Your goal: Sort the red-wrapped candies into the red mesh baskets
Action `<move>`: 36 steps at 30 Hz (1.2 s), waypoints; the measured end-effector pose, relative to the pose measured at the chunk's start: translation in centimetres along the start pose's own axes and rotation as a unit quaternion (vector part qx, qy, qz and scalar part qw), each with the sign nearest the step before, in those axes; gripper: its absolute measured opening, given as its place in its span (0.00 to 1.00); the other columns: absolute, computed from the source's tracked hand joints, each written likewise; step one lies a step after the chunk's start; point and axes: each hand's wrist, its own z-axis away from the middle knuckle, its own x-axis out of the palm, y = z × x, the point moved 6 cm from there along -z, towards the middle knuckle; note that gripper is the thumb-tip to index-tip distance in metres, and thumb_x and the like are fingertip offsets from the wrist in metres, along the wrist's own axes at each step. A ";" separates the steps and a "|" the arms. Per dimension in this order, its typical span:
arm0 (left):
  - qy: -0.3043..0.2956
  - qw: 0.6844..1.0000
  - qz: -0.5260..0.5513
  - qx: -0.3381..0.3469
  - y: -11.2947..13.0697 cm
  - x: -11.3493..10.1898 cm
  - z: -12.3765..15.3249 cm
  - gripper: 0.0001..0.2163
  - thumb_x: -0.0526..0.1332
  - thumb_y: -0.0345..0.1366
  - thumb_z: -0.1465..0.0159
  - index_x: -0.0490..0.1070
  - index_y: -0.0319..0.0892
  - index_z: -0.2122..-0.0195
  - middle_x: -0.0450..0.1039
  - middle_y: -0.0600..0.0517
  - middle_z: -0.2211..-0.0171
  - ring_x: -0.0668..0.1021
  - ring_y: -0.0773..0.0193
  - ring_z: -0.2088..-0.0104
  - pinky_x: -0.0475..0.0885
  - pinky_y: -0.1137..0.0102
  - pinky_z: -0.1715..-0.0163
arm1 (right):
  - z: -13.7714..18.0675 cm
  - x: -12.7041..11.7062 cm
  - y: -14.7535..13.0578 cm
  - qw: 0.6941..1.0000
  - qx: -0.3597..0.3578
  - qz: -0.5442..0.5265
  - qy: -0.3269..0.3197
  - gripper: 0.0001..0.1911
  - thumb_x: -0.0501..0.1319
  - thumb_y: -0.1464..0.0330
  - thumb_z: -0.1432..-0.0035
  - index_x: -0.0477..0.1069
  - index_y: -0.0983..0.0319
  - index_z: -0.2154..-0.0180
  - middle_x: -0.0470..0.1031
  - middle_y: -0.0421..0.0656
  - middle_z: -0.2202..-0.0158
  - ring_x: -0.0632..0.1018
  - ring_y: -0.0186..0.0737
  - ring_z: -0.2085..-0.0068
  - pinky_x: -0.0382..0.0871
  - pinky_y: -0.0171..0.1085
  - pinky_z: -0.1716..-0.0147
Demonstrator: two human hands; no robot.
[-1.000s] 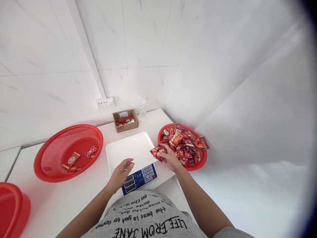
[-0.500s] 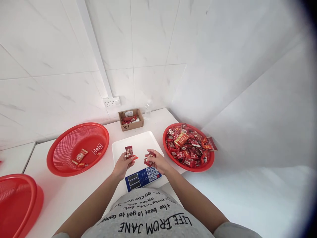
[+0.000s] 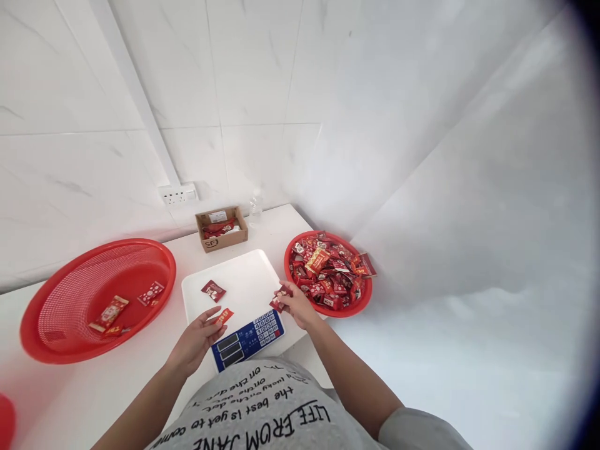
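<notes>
Over the front left of the white weighing scale (image 3: 244, 269), my left hand (image 3: 197, 337) pinches a small orange-red wrapped snack packet (image 3: 225, 316). My right hand (image 3: 299, 307) grips a dark red snack packet (image 3: 280, 299) above the scale's right side. Another dark red packet (image 3: 214, 290) lies on the left part of the scale's pan. The scale's blue panel (image 3: 247, 338) with keypad and displays faces me, close to my shirt.
A red basket (image 3: 368, 299) heaped with red packets stands right of the scale. At left, a larger red basket (image 3: 35, 337) holds several packets. Behind are a cardboard box (image 3: 225, 242) with packets and a clear plastic bottle (image 3: 255, 207). Part of another red basket (image 3: 5, 422) shows lower left.
A dark red packet left my left hand and now lies on the scale; that hand moved left and toward me, keeping the orange-red one. The view turned right.
</notes>
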 end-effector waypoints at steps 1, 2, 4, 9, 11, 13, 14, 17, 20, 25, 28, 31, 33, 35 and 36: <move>-0.003 1.000 0.024 -0.017 -0.3 -0.1 0.1 0.18 0.60 0.20 0.47 0.67 0.41 0.55 0.75 0.50 0.65 0.77 0.70 0.69 0.73 0.74 0.61 | -0.1 -1.1 -0.5 1.000 -0.017 0.009 0.025 0.28 0.64 0.71 0.62 0.63 0.59 0.55 0.71 0.39 0.65 0.75 0.34 0.67 0.69 0.37 0.65; -0.005 0.999 0.043 -0.030 -0.5 -0.1 0.2 0.18 0.58 0.18 0.47 0.68 0.41 0.57 0.74 0.50 0.64 0.78 0.70 0.69 0.74 0.75 0.62 | -0.2 -2.3 -1.0 0.998 -0.035 0.024 0.050 0.28 0.63 0.70 0.62 0.63 0.59 0.54 0.71 0.39 0.66 0.74 0.34 0.67 0.69 0.37 0.66; -0.008 0.997 0.061 -0.042 -0.7 -0.1 0.4 0.19 0.56 0.16 0.48 0.68 0.41 0.58 0.73 0.51 0.66 0.78 0.70 0.69 0.74 0.75 0.64 | -0.4 -4.7 -2.1 0.990 -0.068 0.072 0.098 0.29 0.61 0.70 0.60 0.61 0.60 0.51 0.71 0.39 0.67 0.74 0.35 0.69 0.68 0.37 0.67; -0.033 0.996 0.074 -0.037 -0.7 0.2 0.7 0.12 0.58 0.22 0.44 0.69 0.39 0.59 0.71 0.52 0.72 0.77 0.68 0.69 0.76 0.73 0.65 | -0.6 -9.1 -3.8 0.927 -0.120 0.305 0.181 0.27 0.55 0.70 0.54 0.62 0.62 0.48 0.73 0.44 0.64 0.74 0.40 0.65 0.68 0.40 0.63; -0.031 0.996 0.078 -0.039 -0.8 0.3 0.7 0.08 0.60 0.25 0.43 0.69 0.39 0.62 0.72 0.51 0.71 0.78 0.68 0.70 0.76 0.72 0.65 | -0.5 -9.8 -4.8 0.858 -0.170 0.431 0.223 0.24 0.54 0.71 0.52 0.66 0.62 0.50 0.72 0.47 0.57 0.72 0.44 0.56 0.65 0.43 0.56; -0.033 0.995 0.079 -0.043 -0.9 0.4 0.7 0.07 0.60 0.26 0.43 0.69 0.39 0.63 0.73 0.50 0.71 0.78 0.67 0.70 0.76 0.72 0.66 | -0.8 -9.3 -5.4 0.789 -0.214 0.527 0.232 0.21 0.53 0.71 0.50 0.68 0.62 0.52 0.70 0.49 0.53 0.69 0.46 0.50 0.61 0.44 0.51; -0.037 0.995 0.078 -0.044 -0.9 0.5 0.7 0.06 0.60 0.26 0.43 0.69 0.40 0.64 0.73 0.50 0.71 0.78 0.67 0.70 0.76 0.72 0.66 | -1.2 -8.8 -5.3 0.770 -0.215 0.559 0.219 0.20 0.52 0.71 0.48 0.68 0.62 0.52 0.70 0.49 0.52 0.68 0.46 0.49 0.60 0.43 0.50; -0.046 0.995 0.068 -0.048 -1.1 0.7 0.7 0.07 0.61 0.27 0.43 0.69 0.40 0.63 0.73 0.51 0.71 0.77 0.68 0.71 0.75 0.73 0.67 | -3.1 -7.5 -4.6 0.767 -0.156 0.601 0.163 0.19 0.52 0.66 0.44 0.68 0.63 0.52 0.71 0.51 0.53 0.70 0.46 0.50 0.61 0.42 0.52; -0.049 0.996 0.059 -0.049 -1.2 0.8 1.0 0.07 0.62 0.29 0.43 0.69 0.40 0.62 0.73 0.51 0.71 0.77 0.69 0.71 0.75 0.73 0.68 | -4.9 -7.0 -4.2 0.769 -0.077 0.611 0.172 0.23 0.52 0.58 0.44 0.66 0.63 0.50 0.71 0.54 0.53 0.71 0.51 0.51 0.63 0.44 0.55; -0.048 0.996 0.054 -0.042 -1.4 0.5 1.5 0.08 0.62 0.30 0.43 0.68 0.40 0.62 0.72 0.50 0.71 0.76 0.69 0.72 0.75 0.73 0.68 | -7.1 -6.9 -4.0 0.765 -0.018 0.613 0.195 0.20 0.55 0.62 0.46 0.66 0.64 0.53 0.73 0.54 0.56 0.73 0.51 0.54 0.64 0.43 0.59; -0.044 0.997 0.052 -0.038 -1.5 0.3 1.6 0.08 0.62 0.30 0.43 0.68 0.40 0.61 0.72 0.50 0.71 0.76 0.69 0.72 0.75 0.73 0.68 | -7.7 -7.3 -4.0 0.773 -0.017 0.605 0.189 0.18 0.59 0.66 0.49 0.68 0.64 0.55 0.74 0.53 0.57 0.74 0.50 0.55 0.64 0.40 0.60; -0.040 0.997 0.056 -0.039 -1.5 0.0 1.7 0.08 0.61 0.29 0.43 0.68 0.39 0.61 0.72 0.50 0.71 0.76 0.69 0.72 0.75 0.74 0.68 | -7.6 -8.1 -4.1 0.792 -0.043 0.584 0.172 0.17 0.60 0.68 0.51 0.70 0.62 0.57 0.75 0.49 0.58 0.75 0.46 0.57 0.65 0.37 0.61; -0.035 0.997 0.056 -0.041 -1.5 -0.1 1.7 0.08 0.61 0.29 0.42 0.68 0.39 0.61 0.72 0.50 0.71 0.76 0.69 0.72 0.74 0.74 0.69 | -7.2 -8.7 -4.4 0.805 -0.065 0.566 0.167 0.12 0.59 0.70 0.51 0.72 0.62 0.62 0.77 0.46 0.62 0.76 0.42 0.59 0.65 0.35 0.61; -0.030 0.997 0.057 -0.044 -1.4 -0.1 1.8 0.08 0.61 0.29 0.42 0.68 0.39 0.61 0.72 0.50 0.71 0.76 0.69 0.72 0.74 0.74 0.69 | -6.5 -9.3 -4.8 0.815 -0.088 0.546 0.171 0.08 0.57 0.71 0.51 0.74 0.61 0.68 0.78 0.43 0.66 0.76 0.40 0.63 0.65 0.35 0.62; -0.031 0.997 0.058 -0.046 -1.4 -0.1 1.8 0.07 0.61 0.29 0.42 0.68 0.39 0.62 0.72 0.50 0.71 0.76 0.69 0.72 0.74 0.74 0.69 | -6.1 -9.5 -5.1 0.820 -0.102 0.535 0.176 0.08 0.56 0.71 0.50 0.74 0.61 0.69 0.78 0.43 0.68 0.76 0.39 0.64 0.65 0.35 0.62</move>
